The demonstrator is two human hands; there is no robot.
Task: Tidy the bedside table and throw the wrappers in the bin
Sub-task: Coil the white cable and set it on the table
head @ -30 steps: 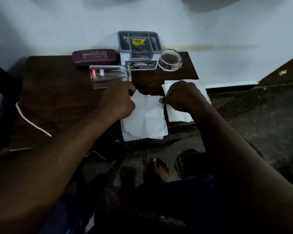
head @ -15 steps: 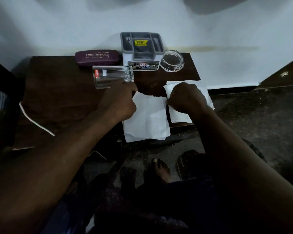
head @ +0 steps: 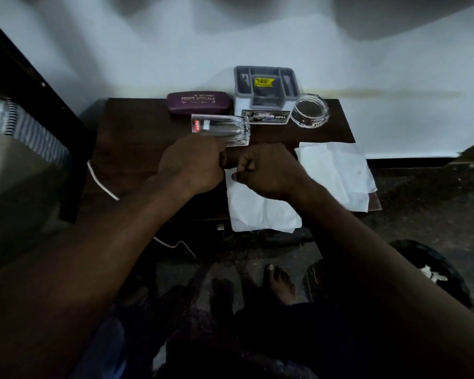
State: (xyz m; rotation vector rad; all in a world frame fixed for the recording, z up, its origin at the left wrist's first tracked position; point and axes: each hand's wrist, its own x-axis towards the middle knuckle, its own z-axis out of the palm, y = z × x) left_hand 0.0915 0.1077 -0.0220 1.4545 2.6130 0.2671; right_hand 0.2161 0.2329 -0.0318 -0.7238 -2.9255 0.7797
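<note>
Left hand: fingers curled tight at the upper left corner of the white paper sheet; tips hidden, so cannot tell whether they hold the paper. Right hand: fingers curled, thumb tip on the sheet's top edge, pinching it; the two sets of knuckles close together, a small gap between. Sheet lies below the fingers, towards the person; its lower part hangs over the front edge of the worktop. Second paper sheet just right of the right fingers, flat, reaching the worktop's right edge. Glass tumbler on its side just beyond the left fingers; red "cello" label at its left end. Farther beyond the fingers: maroon spectacle case; grey organiser; round glass ashtray. White cable left of the left fingers.
</note>
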